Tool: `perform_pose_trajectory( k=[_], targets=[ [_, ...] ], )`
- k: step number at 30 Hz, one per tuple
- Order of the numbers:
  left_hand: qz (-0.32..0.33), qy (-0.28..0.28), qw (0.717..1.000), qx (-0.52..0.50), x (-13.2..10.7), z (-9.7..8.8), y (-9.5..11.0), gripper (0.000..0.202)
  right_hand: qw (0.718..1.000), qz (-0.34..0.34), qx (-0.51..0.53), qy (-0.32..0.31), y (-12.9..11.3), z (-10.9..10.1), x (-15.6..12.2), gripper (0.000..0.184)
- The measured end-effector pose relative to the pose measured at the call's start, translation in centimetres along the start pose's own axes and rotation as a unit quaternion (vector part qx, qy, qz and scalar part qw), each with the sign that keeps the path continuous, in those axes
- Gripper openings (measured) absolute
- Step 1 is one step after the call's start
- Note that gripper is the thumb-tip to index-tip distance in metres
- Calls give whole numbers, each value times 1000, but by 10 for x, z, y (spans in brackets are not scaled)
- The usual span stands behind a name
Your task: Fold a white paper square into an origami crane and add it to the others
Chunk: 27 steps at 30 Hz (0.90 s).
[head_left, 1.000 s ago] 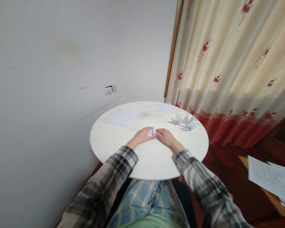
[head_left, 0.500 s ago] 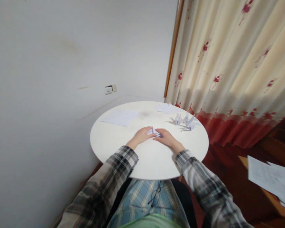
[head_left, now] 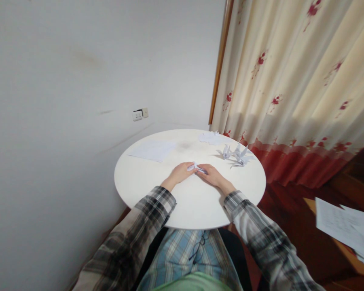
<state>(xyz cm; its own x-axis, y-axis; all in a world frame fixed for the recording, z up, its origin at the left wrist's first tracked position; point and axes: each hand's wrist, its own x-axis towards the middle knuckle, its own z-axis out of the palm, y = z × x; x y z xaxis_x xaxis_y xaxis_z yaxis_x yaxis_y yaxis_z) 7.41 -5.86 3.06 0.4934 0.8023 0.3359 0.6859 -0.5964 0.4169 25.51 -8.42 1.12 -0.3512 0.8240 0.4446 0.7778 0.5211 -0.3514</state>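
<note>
Between my hands, near the middle of the round white table (head_left: pixel 197 206), is a small folded piece of white paper (head_left: pixel 195 165). My left hand (head_left: pixel 182 172) grips its left side, thumb toward me. My right hand (head_left: pixel 211 174) is closed on the right side. Fingers cover much of the paper, so its full shape is hidden. Several folded paper cranes (head_left: pixel 241 157) stand on the table beyond my right hand. Flat white sheets (head_left: pixel 153 150) lie beyond my left hand.
More white paper (head_left: pixel 210 138) lies at the table's far edge. A wall with a socket (head_left: pixel 137 116) borders the left, a flowered curtain (head_left: pixel 279 101) the back right. Written sheets (head_left: pixel 342 224) rest on a wooden surface at the lower right.
The folded paper looks flatter between my fingers, and its raised flap shows less. Both hands stay in nearly the same place.
</note>
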Motion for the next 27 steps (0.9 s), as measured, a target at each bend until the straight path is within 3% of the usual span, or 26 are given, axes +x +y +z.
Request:
perform_pose_trajectory(
  k=[11,18,27],
  targets=[
    [-12,0,1000,19,-1,1,-1,63,1000,-12,-13,-24,8,3,5,37],
    [13,3,999,35,-3,3,1,50,999,-29,-13,-29,4,-1,4,36],
    [25,-14,996,88,-2,6,3,49,994,-16,-100,-36,-16,-10,-1,36]
  ],
)
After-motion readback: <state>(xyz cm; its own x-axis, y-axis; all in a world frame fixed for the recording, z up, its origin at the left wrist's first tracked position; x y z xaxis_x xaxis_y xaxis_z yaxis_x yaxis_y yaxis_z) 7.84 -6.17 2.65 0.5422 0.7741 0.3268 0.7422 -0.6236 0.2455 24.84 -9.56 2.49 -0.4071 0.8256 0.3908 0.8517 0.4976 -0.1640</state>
